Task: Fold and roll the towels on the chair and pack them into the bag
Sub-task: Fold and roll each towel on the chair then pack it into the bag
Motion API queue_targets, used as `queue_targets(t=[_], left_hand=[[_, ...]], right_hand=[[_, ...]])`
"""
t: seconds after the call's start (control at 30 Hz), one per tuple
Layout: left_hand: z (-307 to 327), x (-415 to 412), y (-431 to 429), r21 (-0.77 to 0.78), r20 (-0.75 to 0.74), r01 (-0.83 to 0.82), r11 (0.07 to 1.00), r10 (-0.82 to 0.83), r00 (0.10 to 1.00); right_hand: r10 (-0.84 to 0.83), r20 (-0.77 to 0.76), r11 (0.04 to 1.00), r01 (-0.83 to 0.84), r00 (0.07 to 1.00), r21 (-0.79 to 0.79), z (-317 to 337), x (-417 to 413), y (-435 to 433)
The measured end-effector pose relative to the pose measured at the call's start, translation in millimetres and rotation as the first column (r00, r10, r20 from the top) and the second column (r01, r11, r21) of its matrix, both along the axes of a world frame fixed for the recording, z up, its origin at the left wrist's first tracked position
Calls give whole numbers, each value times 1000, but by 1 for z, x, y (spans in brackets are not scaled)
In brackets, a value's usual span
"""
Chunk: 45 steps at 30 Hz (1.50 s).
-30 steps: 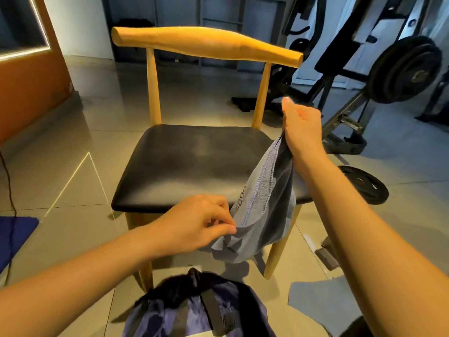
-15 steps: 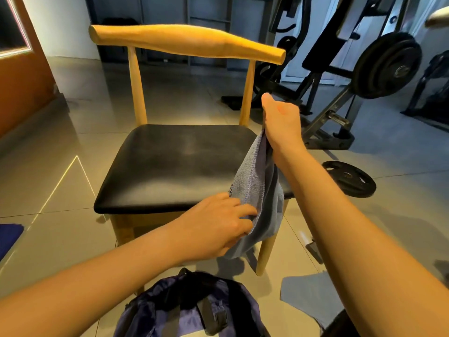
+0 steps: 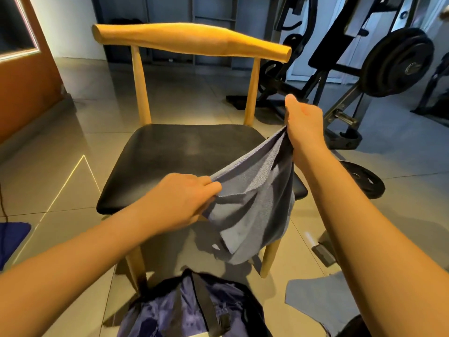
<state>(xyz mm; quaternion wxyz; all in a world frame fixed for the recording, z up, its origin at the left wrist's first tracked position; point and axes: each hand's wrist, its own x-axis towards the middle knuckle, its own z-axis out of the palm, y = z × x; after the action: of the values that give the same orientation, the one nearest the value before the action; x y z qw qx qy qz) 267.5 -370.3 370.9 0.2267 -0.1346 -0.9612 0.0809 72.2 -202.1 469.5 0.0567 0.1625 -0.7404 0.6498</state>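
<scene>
Both hands are on one grey-blue towel, held in the air over the front-right corner of the chair. The right hand is up high, fingers clenched round the towel's top corner, just above the R edge of the black seat. The left hand is lower & nearer the camera, fingers curled, gripping the hemmed edge over the seat's front. The hem runs taut btw the two hands on a diagonal. The rest of the cloth sags in folds below, hanging past the seat's front edge & hiding part of the front-right leg. The towel's bottom hangs above the floor, apart from the bag.

The bag is dark blue-purple w/ a black strap across it. It sits on the floor right in front of the chair, at the bottom of the view. Can't tell if it's open.

A 2nd towel, same grey, lies flat on the floor to the bag's R, partly hidden by the right forearm.

Bkgd: a weight rack w/ black plates stands behind-right. A loose plate lies flat on the floor near the chair's R side. An orange panel is far left & a blue mat lies at the L edge.
</scene>
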Motion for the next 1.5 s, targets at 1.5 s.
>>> queue_targets(t=[1.5], left_hand=[[34, 14, -97, 709, 13, -379, 595, 526, 851]], right_hand=[[413, 351, 863, -484, 840, 142, -61, -30, 36]])
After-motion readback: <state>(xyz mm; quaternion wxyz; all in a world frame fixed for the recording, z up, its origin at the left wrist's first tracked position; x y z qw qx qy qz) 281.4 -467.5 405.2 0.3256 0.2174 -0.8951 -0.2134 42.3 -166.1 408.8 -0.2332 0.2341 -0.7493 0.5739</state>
